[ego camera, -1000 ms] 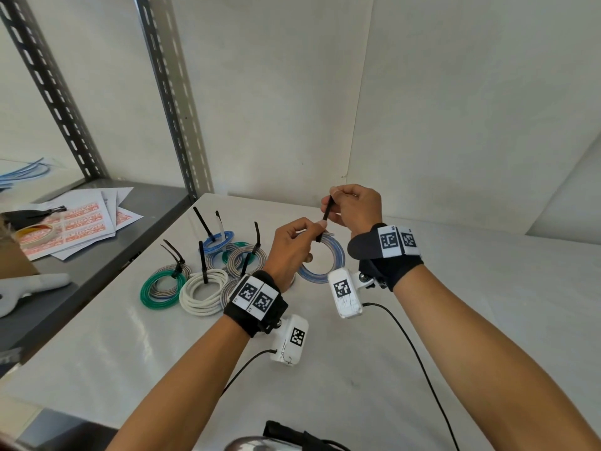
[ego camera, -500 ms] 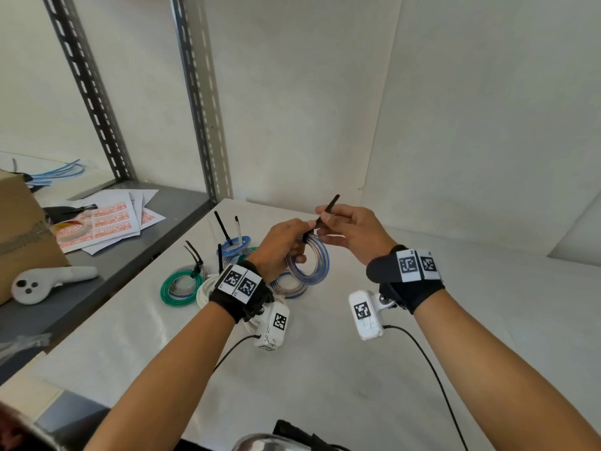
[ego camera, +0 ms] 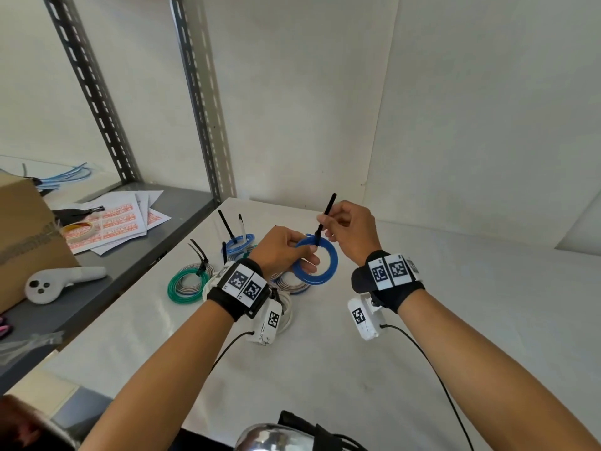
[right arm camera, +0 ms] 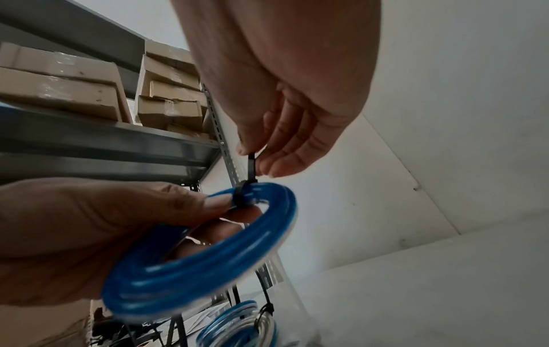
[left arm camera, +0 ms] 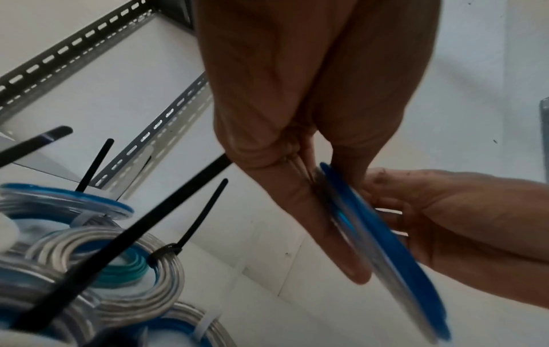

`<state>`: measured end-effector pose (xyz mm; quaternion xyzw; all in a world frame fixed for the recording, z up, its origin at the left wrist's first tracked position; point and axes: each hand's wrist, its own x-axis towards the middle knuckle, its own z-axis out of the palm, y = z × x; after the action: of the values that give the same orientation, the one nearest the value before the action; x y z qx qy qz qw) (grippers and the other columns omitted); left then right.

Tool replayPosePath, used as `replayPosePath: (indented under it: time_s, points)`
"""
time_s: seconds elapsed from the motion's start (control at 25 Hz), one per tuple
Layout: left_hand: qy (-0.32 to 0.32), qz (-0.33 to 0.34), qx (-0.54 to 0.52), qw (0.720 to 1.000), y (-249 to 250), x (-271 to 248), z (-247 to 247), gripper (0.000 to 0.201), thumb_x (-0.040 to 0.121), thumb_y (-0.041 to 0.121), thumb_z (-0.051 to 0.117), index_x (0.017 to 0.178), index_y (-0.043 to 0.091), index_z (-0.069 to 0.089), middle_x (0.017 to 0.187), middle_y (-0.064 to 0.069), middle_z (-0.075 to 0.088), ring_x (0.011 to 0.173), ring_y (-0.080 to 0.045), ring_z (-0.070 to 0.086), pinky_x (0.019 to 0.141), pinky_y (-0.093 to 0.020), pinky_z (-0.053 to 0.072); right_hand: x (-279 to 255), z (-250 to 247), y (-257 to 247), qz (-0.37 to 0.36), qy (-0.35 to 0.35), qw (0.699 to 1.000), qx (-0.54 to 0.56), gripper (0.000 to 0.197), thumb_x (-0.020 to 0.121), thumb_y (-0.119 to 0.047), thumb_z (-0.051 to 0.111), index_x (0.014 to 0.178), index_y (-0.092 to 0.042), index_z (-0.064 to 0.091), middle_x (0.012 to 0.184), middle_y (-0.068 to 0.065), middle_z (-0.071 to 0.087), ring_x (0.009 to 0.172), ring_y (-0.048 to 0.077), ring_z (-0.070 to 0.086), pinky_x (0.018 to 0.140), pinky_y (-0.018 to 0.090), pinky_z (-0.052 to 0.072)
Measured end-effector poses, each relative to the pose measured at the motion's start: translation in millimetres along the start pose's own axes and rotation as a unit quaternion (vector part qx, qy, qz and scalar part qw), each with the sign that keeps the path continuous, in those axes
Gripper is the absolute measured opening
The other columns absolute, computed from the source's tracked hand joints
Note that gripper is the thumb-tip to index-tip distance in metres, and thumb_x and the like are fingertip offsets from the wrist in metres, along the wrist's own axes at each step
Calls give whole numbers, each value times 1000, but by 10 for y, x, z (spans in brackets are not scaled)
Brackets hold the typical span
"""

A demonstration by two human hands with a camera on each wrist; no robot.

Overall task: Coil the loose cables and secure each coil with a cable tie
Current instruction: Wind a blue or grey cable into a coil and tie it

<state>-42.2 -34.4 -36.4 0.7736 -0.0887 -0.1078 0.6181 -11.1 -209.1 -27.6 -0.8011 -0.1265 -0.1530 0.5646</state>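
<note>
Head view: the left hand (ego camera: 279,252) pinched the blue coil (ego camera: 317,263) at its top, above the table (ego camera: 455,320). The right hand (ego camera: 349,231), at two o'clock from the coil, pinched the tie (ego camera: 326,216), whose tail ran up toward one o'clock. The papers (ego camera: 120,222) at nine o'clock carried red print, unreadable.

Left wrist view: the left fingers (left arm camera: 300,187) were pressed against the coil, seen edge-on; tied coils (left arm camera: 118,270) lay at eight o'clock.

Right wrist view: thumb and fingertips (right arm camera: 277,164) pinched the tail just above the tie's head, which sat at the coil's twelve o'clock; the pull should probably follow the tail's axis. No brand was legible.
</note>
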Motion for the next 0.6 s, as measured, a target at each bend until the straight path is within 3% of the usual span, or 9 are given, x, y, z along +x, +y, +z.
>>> replayPosePath:
  time_s: [0.12, 0.2, 0.32, 0.44, 0.6]
  points:
    - [-6, -19, -14, 1000, 24, -11, -118, 26, 97, 9, 65, 118, -6, 67, 99, -24, 75, 77, -25, 76, 69, -31, 63, -23, -22, 122, 24, -92, 994, -47, 27, 87, -34, 77, 98, -10, 72, 86, 4, 75, 79, 18, 72, 75, 32, 61]
    - [-36, -42, 1, 998, 60, -21, -169, 25, 96, 12, 66, 116, -3, 69, 101, -23, 75, 83, -27, 76, 73, -32, 63, -76, -28, 161, 59, -150, 987, -24, 27, 89, -31, 75, 97, -6, 74, 83, 9, 75, 75, 22, 74, 74, 40, 63]
    - [-43, -66, 44, 996, 84, -26, -196, 25, 93, 13, 71, 114, 0, 70, 99, -18, 77, 94, -31, 75, 75, -31, 62, -111, -27, 158, 81, -132, 988, 21, 18, 89, -23, 75, 92, -6, 74, 80, 14, 75, 69, 28, 74, 68, 42, 63]
    - [-12, -58, 21, 998, 127, -3, -266, 20, 92, 5, 70, 110, -4, 70, 99, -23, 75, 90, -29, 74, 79, -33, 63, -98, -62, 166, 71, -100, 991, 47, 14, 90, -24, 75, 92, -10, 76, 82, 13, 77, 72, 28, 74, 70, 41, 63]
    - [14, -49, -24, 998, 141, -4, -316, 25, 89, 6, 73, 111, -5, 70, 100, -22, 75, 88, -27, 75, 78, -33, 63, -158, -182, 166, 116, -172, 972, 111, 21, 92, -13, 72, 110, -3, 70, 93, 19, 76, 78, 22, 74, 71, 34, 63]
